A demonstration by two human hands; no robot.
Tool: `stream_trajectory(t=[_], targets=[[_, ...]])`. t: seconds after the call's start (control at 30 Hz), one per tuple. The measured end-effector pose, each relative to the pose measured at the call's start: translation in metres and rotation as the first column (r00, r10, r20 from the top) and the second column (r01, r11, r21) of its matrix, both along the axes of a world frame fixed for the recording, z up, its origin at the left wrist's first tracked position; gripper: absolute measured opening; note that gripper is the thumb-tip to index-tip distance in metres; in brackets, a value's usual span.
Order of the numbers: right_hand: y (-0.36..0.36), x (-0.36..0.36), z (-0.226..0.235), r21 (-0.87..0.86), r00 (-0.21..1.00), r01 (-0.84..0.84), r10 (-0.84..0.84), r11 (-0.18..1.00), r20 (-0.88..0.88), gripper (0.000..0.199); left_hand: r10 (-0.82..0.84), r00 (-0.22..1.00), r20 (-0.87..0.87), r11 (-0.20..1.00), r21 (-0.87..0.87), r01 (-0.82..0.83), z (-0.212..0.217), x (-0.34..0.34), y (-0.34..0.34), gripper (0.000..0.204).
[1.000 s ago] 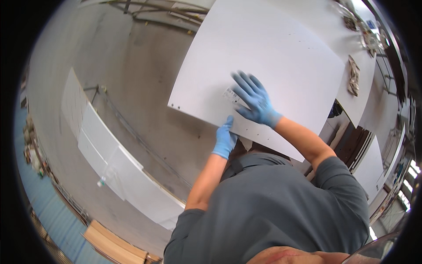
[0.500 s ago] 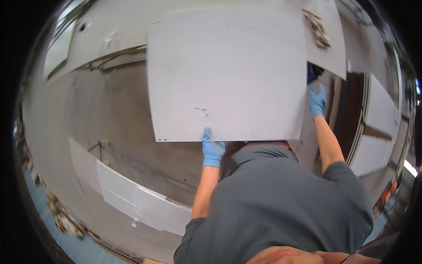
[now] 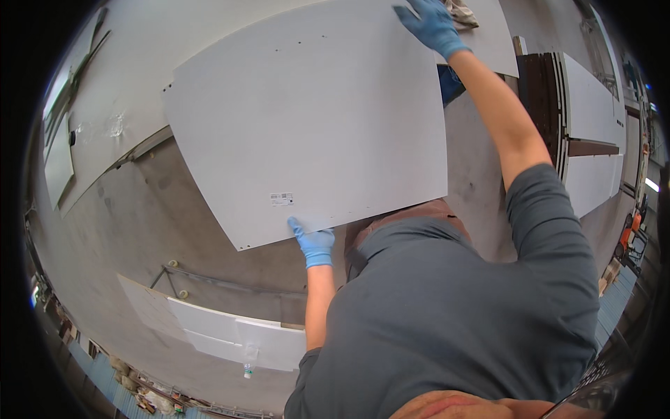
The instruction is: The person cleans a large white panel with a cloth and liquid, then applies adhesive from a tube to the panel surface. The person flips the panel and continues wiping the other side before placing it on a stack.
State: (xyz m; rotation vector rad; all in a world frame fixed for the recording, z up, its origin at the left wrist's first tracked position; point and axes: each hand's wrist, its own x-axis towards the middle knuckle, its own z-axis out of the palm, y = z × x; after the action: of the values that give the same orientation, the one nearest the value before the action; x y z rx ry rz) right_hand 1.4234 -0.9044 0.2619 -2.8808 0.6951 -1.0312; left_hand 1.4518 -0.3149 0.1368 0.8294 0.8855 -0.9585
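Observation:
I hold a large white panel (image 3: 314, 112) with both hands, each in a blue glove. My left hand (image 3: 313, 242) grips the panel's near edge, thumb on top beside a small label. My right hand (image 3: 430, 25) reaches far forward and grips the panel's far right corner. The panel has small drilled holes along its edges and is lifted above the grey floor.
A white board (image 3: 230, 335) lies on the floor at lower left. More white panels (image 3: 593, 105) and dark boards stand stacked at the right. Another pale panel (image 3: 112, 105) lies at the left. A wadded cloth (image 3: 462, 12) sits at the top.
The panel has turned and swung left in view. My right hand has shifted from the panel's right edge up to its far corner; my left hand stays on the near edge.

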Motion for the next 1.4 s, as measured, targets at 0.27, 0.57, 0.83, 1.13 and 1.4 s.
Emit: stream_trajectory(t=[0.27,0.57,0.83,1.13,1.4], targets=[[0.123,-0.022,-0.046,0.168,0.781,-0.474,0.501,0.864,-0.374,0.069,-0.044,0.997,0.063,0.995,-0.086,0.050,-0.013,-0.001,0.008,0.083],[0.094,-0.263,-0.037,-0.127,0.664,0.645,-0.634,0.754,-0.397,0.052,-0.039,0.998,0.050,0.998,-0.056,0.042,0.005,0.002,0.003,0.079],[-0.024,-0.120,-0.028,-0.209,0.939,0.289,-0.319,0.934,-0.128,0.042,0.077,0.994,-0.082,0.959,-0.265,-0.096,-0.023,0.001,0.027,0.077],[-0.145,-0.054,-0.060,0.211,0.770,0.626,-0.550,0.751,-0.323,0.031,-0.188,0.961,0.202,0.976,-0.067,0.206,-0.030,-0.002,0.034,0.074],[-0.090,-0.006,-0.025,0.158,0.926,-0.366,0.376,0.917,-0.031,0.033,0.075,0.989,-0.131,0.952,-0.286,-0.110,-0.024,0.001,0.030,0.083]])
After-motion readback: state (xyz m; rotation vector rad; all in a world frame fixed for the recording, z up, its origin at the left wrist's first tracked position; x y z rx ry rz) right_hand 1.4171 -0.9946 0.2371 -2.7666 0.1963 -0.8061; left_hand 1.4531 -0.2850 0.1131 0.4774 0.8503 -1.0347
